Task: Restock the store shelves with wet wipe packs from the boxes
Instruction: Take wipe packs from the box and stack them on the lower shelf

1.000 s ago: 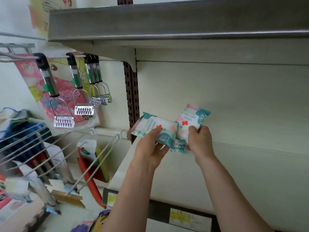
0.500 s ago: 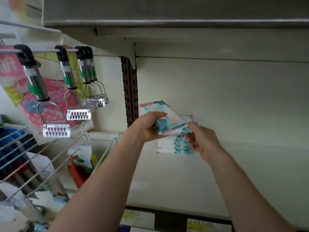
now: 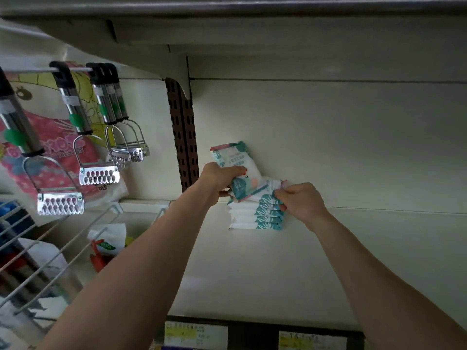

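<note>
Carried deeper since a second ago, the stack of wet wipe packs point(image 3: 252, 216) is now laid flat on the shelf point(image 3: 252, 274), against the back panel point(image 3: 328, 147). One tilted pack point(image 3: 233, 164) is gripped above it in the curled left hand point(image 3: 219, 179); the stack's upper right end is pinched by the right hand point(image 3: 302, 200).

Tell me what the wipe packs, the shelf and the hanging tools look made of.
Packs: soft plastic film, probably; printed, slightly glossy, crimped ends. Shelf: painted metal, it seems; smooth cream surface, dull sheen. Hanging tools: shiny steel-looking heads with punched holes; black handle tops, likely plastic.
</note>
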The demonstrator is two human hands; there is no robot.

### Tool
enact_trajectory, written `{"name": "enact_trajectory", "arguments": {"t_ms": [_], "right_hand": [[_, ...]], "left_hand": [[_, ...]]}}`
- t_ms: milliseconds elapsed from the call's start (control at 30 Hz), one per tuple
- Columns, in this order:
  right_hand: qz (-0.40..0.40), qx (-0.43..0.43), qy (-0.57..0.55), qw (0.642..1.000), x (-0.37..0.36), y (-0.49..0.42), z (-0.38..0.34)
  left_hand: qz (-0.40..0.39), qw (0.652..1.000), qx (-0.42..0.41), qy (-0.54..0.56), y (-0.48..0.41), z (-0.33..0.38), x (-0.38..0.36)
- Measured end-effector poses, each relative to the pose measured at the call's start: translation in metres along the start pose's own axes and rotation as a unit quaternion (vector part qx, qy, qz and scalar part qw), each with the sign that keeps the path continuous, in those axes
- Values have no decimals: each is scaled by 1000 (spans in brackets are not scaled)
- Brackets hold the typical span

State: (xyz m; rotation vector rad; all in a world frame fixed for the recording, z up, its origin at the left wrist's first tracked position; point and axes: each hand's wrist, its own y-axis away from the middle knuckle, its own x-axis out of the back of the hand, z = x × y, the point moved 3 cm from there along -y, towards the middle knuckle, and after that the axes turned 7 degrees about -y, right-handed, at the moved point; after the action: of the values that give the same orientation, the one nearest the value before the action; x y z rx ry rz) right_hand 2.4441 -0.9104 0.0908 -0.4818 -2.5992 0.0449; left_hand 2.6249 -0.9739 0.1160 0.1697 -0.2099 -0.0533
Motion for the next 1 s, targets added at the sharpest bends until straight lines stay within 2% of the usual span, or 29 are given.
{"name": "enact_trajectory", "arguments": {"t_ms": [100,200,300,367,400,467,533,567,633,800,900,1000], "right_hand": [[32,36,90,995,-3,-2,-5],[40,34,118,992,-6,-7,-5],[39,25,166,985,2,-5,-4],[76,50,218,972,16,-2,-17],[85,74,200,973,21,-1,-28],[39,97,23,994,26,-3,-51],[-31,70,-159,984,22,-7,-64],[-54,54,-190,979,20,-8,-66],[-62,28,-215,974,20,-9,-64],[-43,-58,-301,951,25,-6,-37],[-51,-85,-310,946,20,-6,-28],[-44,-94,-275,956,19,-7,-22]], "left_hand": [[24,999,-14,-29,-1,2,5],[23,999,-28,-1,2,10,10],[-45,997,-8,65,8,13,11],[-109,990,9,87,15,16,10],[-135,988,11,70,18,19,9],[-187,982,6,9,23,25,4],[-227,972,-16,-49,26,32,-2],[-235,969,-28,-68,26,35,-3],[-225,970,-37,-81,23,40,1],[-217,974,6,-56,13,32,16],[-137,991,-6,-11,8,30,15],[-49,998,-3,-29,1,27,10]]}}
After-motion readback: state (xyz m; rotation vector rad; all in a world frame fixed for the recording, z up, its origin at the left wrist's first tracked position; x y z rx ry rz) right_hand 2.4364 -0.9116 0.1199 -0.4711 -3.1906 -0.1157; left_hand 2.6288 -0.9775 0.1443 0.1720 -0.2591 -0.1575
